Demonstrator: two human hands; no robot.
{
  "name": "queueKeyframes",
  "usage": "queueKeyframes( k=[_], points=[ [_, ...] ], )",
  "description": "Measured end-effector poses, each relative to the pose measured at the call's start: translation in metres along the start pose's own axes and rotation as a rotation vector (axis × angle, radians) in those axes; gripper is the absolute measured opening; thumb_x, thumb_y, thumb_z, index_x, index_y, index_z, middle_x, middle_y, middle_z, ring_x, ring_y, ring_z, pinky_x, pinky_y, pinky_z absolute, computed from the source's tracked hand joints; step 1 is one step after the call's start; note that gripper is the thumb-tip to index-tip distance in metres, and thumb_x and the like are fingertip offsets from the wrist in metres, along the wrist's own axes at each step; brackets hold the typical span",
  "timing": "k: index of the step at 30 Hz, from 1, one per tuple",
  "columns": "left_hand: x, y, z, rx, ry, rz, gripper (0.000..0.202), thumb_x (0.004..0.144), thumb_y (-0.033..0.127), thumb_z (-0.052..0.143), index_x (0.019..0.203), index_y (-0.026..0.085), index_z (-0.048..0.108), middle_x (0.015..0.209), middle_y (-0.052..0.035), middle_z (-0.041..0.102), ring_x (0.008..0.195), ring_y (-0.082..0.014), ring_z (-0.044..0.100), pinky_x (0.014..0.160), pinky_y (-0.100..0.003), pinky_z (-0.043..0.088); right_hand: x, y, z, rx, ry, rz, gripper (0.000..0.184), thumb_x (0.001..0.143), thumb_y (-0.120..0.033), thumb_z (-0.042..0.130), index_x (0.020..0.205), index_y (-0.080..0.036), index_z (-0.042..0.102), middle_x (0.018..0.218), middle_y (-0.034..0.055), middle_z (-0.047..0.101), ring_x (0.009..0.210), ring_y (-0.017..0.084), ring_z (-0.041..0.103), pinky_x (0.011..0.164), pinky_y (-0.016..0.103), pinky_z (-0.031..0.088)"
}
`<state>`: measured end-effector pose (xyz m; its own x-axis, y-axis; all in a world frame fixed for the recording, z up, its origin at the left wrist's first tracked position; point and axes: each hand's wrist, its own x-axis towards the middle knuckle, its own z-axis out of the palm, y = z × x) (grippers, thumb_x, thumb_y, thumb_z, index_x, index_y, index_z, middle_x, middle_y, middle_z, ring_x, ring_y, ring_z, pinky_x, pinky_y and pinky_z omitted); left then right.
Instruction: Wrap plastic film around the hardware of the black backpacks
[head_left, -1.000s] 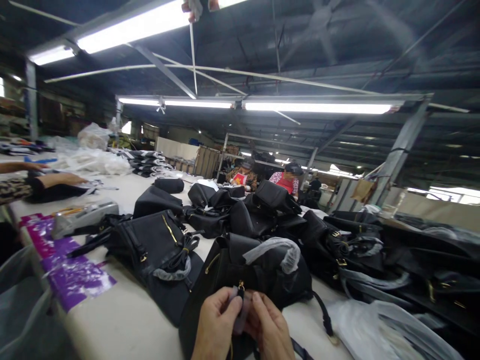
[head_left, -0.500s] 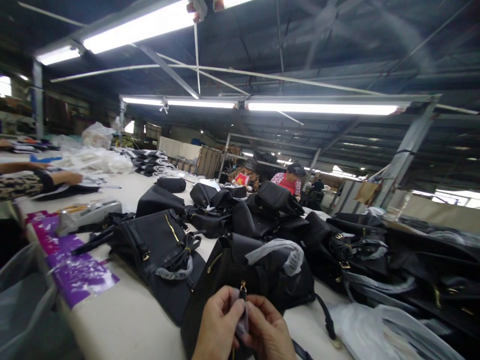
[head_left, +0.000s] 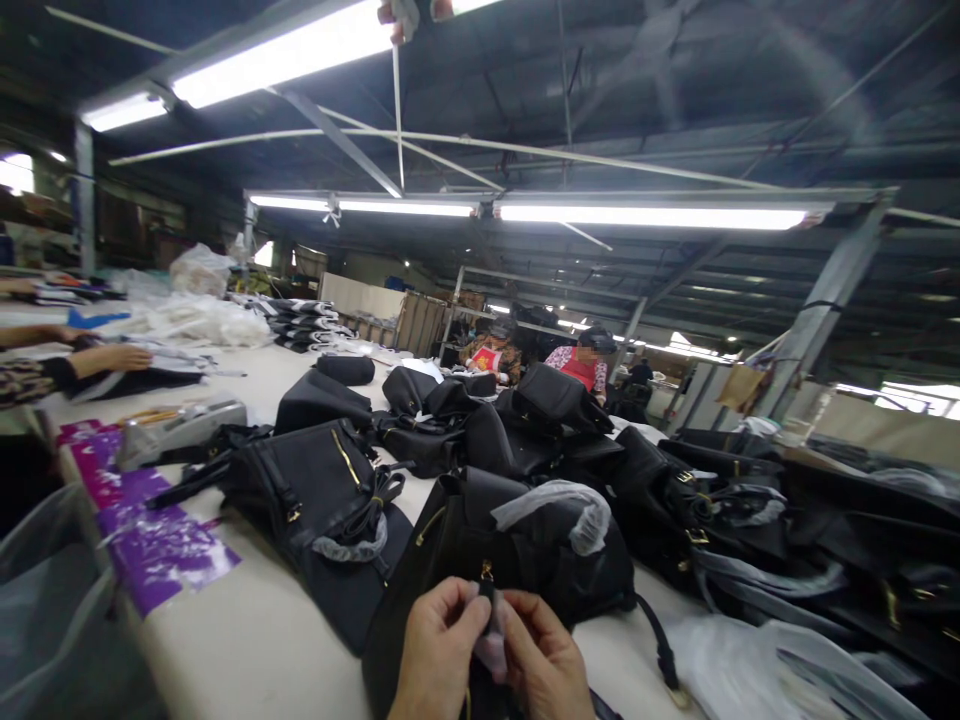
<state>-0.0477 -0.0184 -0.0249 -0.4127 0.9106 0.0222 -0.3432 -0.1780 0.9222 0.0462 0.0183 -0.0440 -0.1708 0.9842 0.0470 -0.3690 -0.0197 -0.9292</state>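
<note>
A black backpack [head_left: 409, 600] lies on the table directly before me, its handle wrapped in clear film [head_left: 585, 505]. From a small gold clasp [head_left: 487, 570] on its front hangs a short black tab [head_left: 486, 592]. My left hand [head_left: 439, 645] pinches this tab between thumb and finger. Beside it, my right hand [head_left: 544, 655] has closed fingers on a thin translucent wrap [head_left: 491, 655] that surrounds the lower part of the tab. Both hands touch or nearly touch each other, and the tab's lower end is hidden.
Another black backpack [head_left: 281, 490] lies to the left, near purple plastic [head_left: 165, 535] at the table's edge. More black bags [head_left: 510, 435] are heaped behind and to the right. Clear plastic [head_left: 735, 660] lies at lower right. A co-worker's hands [head_left: 112, 358] handle sheets at far left.
My fingers have shifted slightly on the tab and its wrap, and the wrap looks more bunched between them. At far left, the co-worker's hands have moved left a little.
</note>
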Motion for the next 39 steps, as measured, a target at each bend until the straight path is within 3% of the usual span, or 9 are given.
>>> queueKeyframes(
  k=[3, 7, 10, 19, 27, 33, 39],
  points=[
    [-0.002, 0.006, 0.0, -0.042, -0.008, -0.007, 0.042, 0.056, 0.054, 0.078, 0.058, 0.017, 0.059, 0.045, 0.0023, 0.058, 0.036, -0.0102, 0.048, 0.041, -0.023, 0.044, -0.001, -0.001, -0.001, -0.033, 0.02, -0.009, 0.05, 0.053, -0.058, 0.086, 0.075, -0.016, 0.072, 0.055, 0.0003, 0.064, 0.045, 0.011, 0.052, 0.041, 0.019, 0.04],
    [-0.003, 0.012, -0.003, 0.008, 0.002, -0.011, 0.043, 0.054, 0.053, 0.081, 0.056, 0.016, 0.059, 0.047, 0.0016, 0.057, 0.042, -0.0106, 0.052, 0.042, -0.021, 0.042, -0.002, -0.002, -0.005, -0.086, -0.001, -0.006, 0.05, 0.052, -0.059, 0.087, 0.072, -0.015, 0.074, 0.045, -0.0027, 0.058, 0.038, 0.006, 0.043, 0.038, 0.016, 0.032],
    [-0.003, 0.014, -0.005, 0.015, -0.014, -0.032, 0.043, 0.054, 0.053, 0.08, 0.056, 0.017, 0.057, 0.048, 0.0019, 0.057, 0.041, -0.0112, 0.052, 0.04, -0.021, 0.039, -0.001, 0.0, -0.007, -0.042, -0.026, 0.029, 0.05, 0.049, -0.056, 0.089, 0.072, -0.015, 0.073, 0.045, -0.0027, 0.058, 0.038, 0.006, 0.044, 0.038, 0.015, 0.032],
    [0.006, -0.002, -0.004, -0.012, 0.068, -0.022, 0.045, 0.051, 0.053, 0.079, 0.068, 0.015, 0.062, 0.048, 0.0018, 0.06, 0.037, -0.0094, 0.049, 0.035, -0.018, 0.036, 0.009, 0.01, -0.008, -0.023, -0.082, 0.068, 0.049, 0.054, -0.056, 0.087, 0.081, -0.016, 0.077, 0.043, -0.0024, 0.058, 0.035, 0.01, 0.045, 0.037, 0.022, 0.035],
    [-0.004, 0.022, 0.002, 0.058, 0.057, 0.019, 0.038, 0.057, 0.045, 0.074, 0.075, 0.015, 0.059, 0.05, 0.0037, 0.06, 0.036, -0.0092, 0.051, 0.035, -0.02, 0.043, 0.014, 0.017, -0.003, -0.005, -0.082, 0.077, 0.049, 0.057, -0.059, 0.084, 0.082, -0.018, 0.078, 0.044, -0.0024, 0.059, 0.036, 0.01, 0.046, 0.04, 0.024, 0.039],
    [-0.005, 0.025, 0.003, 0.082, 0.056, 0.041, 0.031, 0.058, 0.04, 0.07, 0.074, 0.015, 0.059, 0.05, 0.0045, 0.056, 0.039, -0.0073, 0.045, 0.036, -0.017, 0.037, 0.016, 0.015, -0.002, -0.033, -0.056, 0.083, 0.051, 0.055, -0.059, 0.086, 0.082, -0.016, 0.078, 0.042, -0.0042, 0.053, 0.036, 0.007, 0.039, 0.035, 0.019, 0.028],
    [-0.005, 0.025, 0.0, 0.146, 0.032, 0.065, 0.026, 0.062, 0.038, 0.065, 0.075, 0.016, 0.059, 0.051, 0.004, 0.056, 0.041, -0.0084, 0.046, 0.038, -0.018, 0.036, 0.011, 0.001, 0.004, -0.171, -0.036, 0.037, 0.056, 0.055, -0.063, 0.083, 0.081, -0.014, 0.079, 0.048, -0.0024, 0.054, 0.042, 0.006, 0.039, 0.039, 0.016, 0.025]
  ],
)
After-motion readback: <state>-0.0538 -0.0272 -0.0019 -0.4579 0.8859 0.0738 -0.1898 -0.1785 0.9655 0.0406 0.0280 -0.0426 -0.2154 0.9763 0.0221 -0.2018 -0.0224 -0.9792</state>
